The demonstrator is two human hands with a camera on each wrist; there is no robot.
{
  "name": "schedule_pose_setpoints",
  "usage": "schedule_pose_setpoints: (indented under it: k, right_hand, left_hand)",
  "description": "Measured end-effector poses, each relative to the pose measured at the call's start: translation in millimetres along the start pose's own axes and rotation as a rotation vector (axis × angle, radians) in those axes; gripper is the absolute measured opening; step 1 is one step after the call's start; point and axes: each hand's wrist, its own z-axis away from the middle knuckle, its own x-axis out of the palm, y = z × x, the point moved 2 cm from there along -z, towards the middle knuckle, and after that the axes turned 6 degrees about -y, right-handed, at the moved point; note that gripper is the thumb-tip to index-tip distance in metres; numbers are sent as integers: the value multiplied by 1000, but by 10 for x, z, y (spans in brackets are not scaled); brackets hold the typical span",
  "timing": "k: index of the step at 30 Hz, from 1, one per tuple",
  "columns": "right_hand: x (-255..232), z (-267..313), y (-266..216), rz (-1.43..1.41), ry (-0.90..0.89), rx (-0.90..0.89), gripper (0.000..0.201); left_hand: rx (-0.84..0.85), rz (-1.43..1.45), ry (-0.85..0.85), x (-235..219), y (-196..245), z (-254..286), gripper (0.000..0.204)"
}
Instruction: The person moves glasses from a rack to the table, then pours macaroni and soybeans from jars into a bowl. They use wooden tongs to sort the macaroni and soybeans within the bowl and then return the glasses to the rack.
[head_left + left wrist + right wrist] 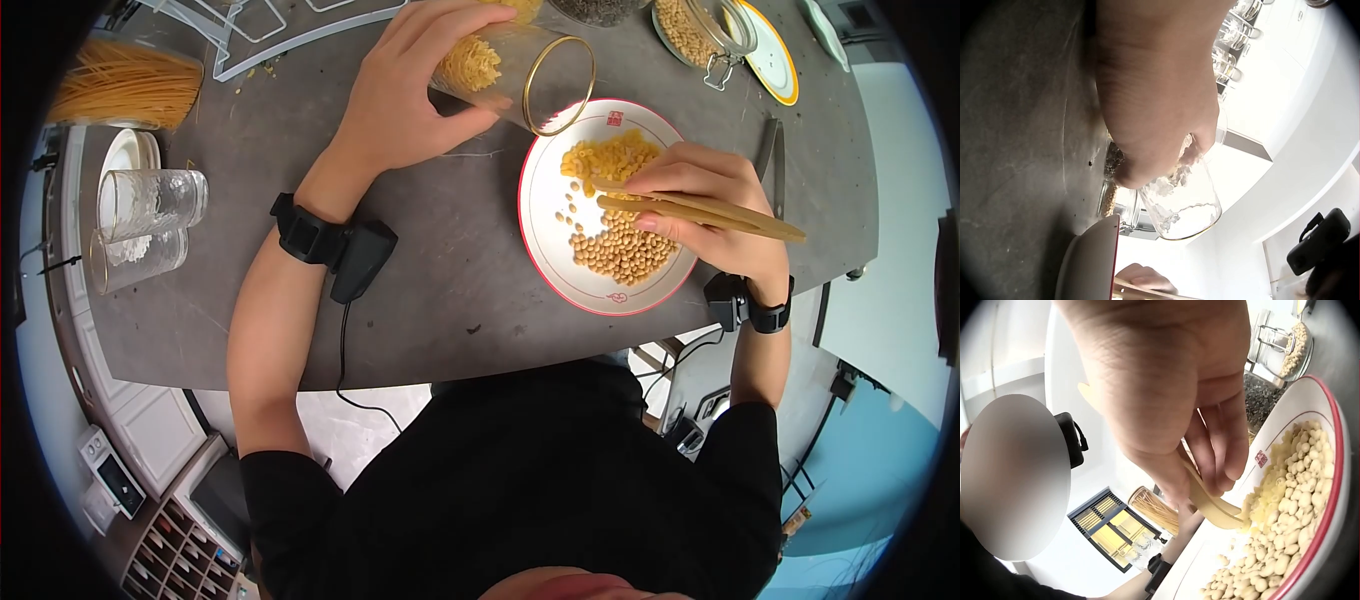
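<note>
My left hand (pixel 395 105) grips a clear drinking glass (pixel 548 75) with a gold rim, tipped on its side toward the plate. Small yellow pasta pieces (pixel 470 65) lie deep inside the glass. Wooden tongs (pixel 765 226) are held between the thumb and fingers of my right hand (pixel 715 190). Their tips reach down to the pasta pile (pixel 1260 503) on a white, red-rimmed plate (pixel 545 235). Soybeans (pixel 625 258) cover the plate's near right part, beside the yellow pasta, and a few lie scattered to the left. Part of the glass is hidden behind my left fingers.
Beyond the plate stand an open clip-top jar of soybeans (pixel 685 35) and a yellow-rimmed plate (pixel 772 60). At the left are a spaghetti jar (pixel 125 85) and two clear glasses (pixel 150 205). A white wire rack (pixel 300 48) is at the far edge.
</note>
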Motion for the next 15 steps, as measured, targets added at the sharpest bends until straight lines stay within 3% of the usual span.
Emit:
schedule_pose_setpoints:
  k: [15]
  right_hand:
    - [20,-129,61,-97,-52,29,23]
  left_hand:
    - [5,9,-1,1,3,2,69]
